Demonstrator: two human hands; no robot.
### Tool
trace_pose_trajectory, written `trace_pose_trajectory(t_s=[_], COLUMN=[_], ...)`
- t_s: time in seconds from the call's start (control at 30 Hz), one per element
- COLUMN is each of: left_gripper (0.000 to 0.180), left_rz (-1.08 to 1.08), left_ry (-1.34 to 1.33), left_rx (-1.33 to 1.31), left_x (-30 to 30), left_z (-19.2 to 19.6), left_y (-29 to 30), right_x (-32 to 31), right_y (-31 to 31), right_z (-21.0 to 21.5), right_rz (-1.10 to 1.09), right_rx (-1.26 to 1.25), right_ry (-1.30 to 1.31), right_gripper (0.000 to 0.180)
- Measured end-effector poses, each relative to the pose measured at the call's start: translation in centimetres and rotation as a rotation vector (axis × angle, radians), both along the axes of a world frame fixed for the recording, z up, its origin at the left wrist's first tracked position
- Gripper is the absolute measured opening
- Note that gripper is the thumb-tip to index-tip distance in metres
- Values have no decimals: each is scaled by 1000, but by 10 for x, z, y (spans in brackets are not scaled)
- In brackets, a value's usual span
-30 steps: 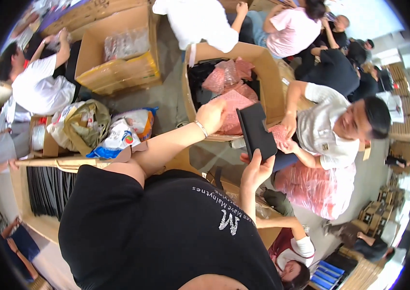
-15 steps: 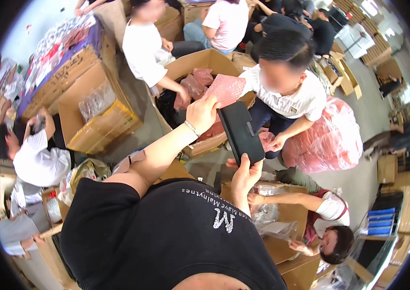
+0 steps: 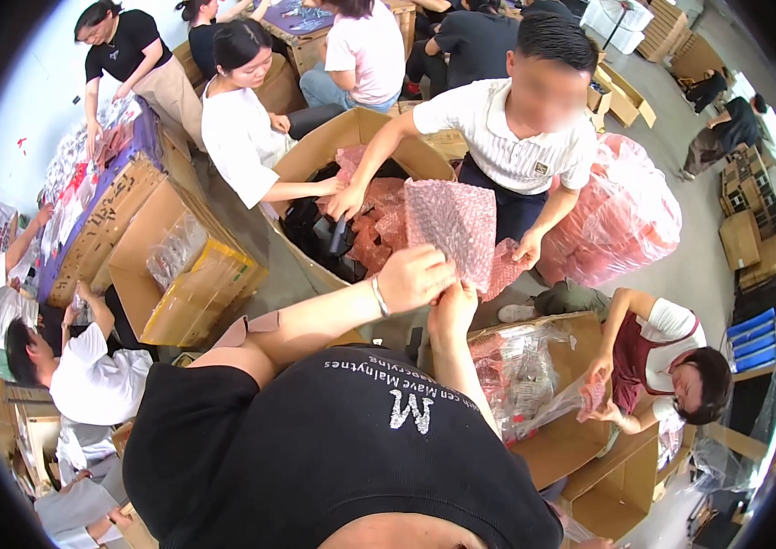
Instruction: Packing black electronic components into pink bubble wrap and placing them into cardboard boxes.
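Observation:
A pink bubble-wrap bag [image 3: 450, 229] stands up in front of me, and something greyish and dark shows through its bubbles. At its lower edge the fingers of my left hand [image 3: 413, 279] are pinched together on the plastic. My right hand [image 3: 454, 309] grips the same edge just to the right, its fingers closed and close to the left ones. Just beyond the bag is a large cardboard box [image 3: 292, 169] holding crumpled pink bubble wrap [image 3: 377, 224] and black items.
A person in a white polo [image 3: 516, 128] reaches into the box, another bubble-wrap piece [image 3: 504, 270] in one hand. A second person in white [image 3: 241, 137] also reaches in. Right are a big pink plastic bundle [image 3: 612, 220] and an open carton [image 3: 557, 439]; left, another carton [image 3: 191, 293].
The black flat case that my right hand held is no longer in plain sight. Both hands have come together at the bubble-wrap bag's edge. The co-worker has straightened and now reaches into the box.

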State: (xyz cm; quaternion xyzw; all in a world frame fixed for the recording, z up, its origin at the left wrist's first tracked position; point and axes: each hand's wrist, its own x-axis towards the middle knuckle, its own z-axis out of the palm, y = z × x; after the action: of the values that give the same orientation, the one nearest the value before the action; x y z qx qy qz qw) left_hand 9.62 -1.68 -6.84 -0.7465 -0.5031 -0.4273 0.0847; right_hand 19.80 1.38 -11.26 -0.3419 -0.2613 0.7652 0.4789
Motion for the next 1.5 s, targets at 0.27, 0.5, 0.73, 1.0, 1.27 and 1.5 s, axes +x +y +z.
trace_pose_trajectory(t_s=[0.27,0.5,0.73,1.0,1.27,1.5], left_gripper=[37,33,25,22,29,25], left_rz=[243,33,-245,-152,-271,-437], left_ry=[-529,-678,-1318,-1176,-1346,-1722], left_rx=[-117,-753,-958,-793,-969,-1186], left_x=[-10,-14,-8,6,27,45], left_z=[11,14,10,-5,-24,-40], left_y=[-14,4,20,19,25,7], right_x=[8,9,23,116,104,117], right_y=[-8,-13,-21,-2,16,-8], right_z=[-9,5,11,-10,-2,-3], right_rz=[24,-38,-24,-288,-640,-690], right_rx=[-72,-116,-18,106,431,374], right_ry=[380,428,221,-449,-711,-862], right_gripper=[13,12,10,47,17,18])
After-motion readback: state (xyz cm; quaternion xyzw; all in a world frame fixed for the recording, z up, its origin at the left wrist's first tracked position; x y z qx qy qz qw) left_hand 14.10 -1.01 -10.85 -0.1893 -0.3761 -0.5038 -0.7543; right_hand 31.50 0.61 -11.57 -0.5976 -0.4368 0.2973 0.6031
